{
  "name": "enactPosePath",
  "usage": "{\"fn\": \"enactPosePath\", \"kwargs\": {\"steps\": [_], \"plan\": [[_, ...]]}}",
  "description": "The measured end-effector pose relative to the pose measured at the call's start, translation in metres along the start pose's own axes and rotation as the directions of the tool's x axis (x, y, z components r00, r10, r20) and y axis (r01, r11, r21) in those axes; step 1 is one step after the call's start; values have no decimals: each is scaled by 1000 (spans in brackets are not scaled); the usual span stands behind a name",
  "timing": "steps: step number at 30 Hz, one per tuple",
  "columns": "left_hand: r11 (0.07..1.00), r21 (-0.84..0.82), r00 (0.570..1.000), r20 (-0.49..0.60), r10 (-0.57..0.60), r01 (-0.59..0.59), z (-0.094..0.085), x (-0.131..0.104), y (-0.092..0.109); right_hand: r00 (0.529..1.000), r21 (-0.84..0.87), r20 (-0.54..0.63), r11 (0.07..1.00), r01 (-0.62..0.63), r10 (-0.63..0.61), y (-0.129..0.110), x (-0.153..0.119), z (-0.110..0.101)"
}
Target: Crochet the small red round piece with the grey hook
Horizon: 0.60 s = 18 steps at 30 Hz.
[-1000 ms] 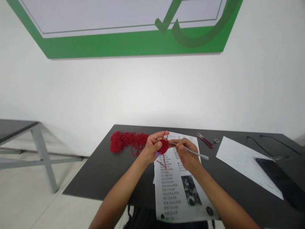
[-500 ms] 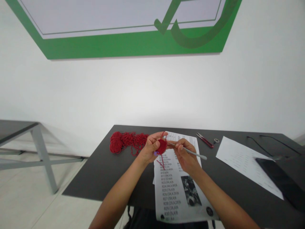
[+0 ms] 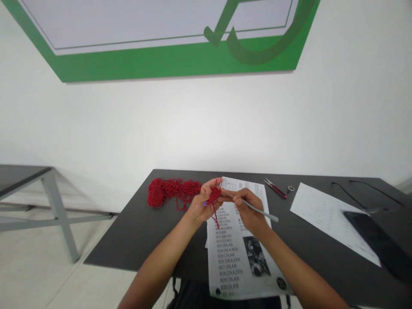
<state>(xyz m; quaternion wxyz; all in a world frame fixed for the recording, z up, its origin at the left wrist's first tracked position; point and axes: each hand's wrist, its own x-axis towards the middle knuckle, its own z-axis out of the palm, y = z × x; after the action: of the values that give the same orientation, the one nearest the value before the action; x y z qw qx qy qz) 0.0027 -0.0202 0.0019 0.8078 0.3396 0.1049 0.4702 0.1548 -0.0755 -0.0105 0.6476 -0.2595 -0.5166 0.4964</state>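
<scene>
My left hand (image 3: 202, 202) is closed on a small red crochet piece (image 3: 213, 195), with a strand of yarn running up over its index finger. A purple stitch marker (image 3: 205, 203) sits at the piece's left edge, and a loose red tail dangles below. In my right hand (image 3: 250, 211) is a crochet hook (image 3: 264, 213) with a grey handle, gripped between thumb and fingers. The hook's thin shaft points left and meets the crochet piece; its very tip is hidden. Behind my left hand lies the ball of red yarn (image 3: 156, 193), with loose curls trailing toward the hand.
Under my hands is a printed pattern sheet (image 3: 229, 262) overhanging the table's front edge. Rightward on the dark table (image 3: 128, 240) lie red-handled thread snips (image 3: 275, 189), a metal ring (image 3: 291, 188), another paper (image 3: 331, 223), eyeglasses (image 3: 373, 210) and a black phone (image 3: 376, 240).
The crochet piece has tilted, from facing me roundly to a narrower, folded-looking shape. My left hand has turned with it, and the hook's handle has shifted slightly lower. The camera view has moved a little.
</scene>
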Motion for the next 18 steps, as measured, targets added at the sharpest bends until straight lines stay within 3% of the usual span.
{"fn": "enactPosePath", "kwargs": {"steps": [7,13,18], "plan": [[999,31,1000,-3,15,-15,3,-1,-7,1000,224,-30,975,1,6,3,8,1],[999,41,1000,10,-2,2,-3,0,-12,988,392,-35,911,-125,151,12,12,-5],[975,196,993,75,87,-100,-6,7,-18,983,514,-35,847,-136,180,10,13,-4]]}}
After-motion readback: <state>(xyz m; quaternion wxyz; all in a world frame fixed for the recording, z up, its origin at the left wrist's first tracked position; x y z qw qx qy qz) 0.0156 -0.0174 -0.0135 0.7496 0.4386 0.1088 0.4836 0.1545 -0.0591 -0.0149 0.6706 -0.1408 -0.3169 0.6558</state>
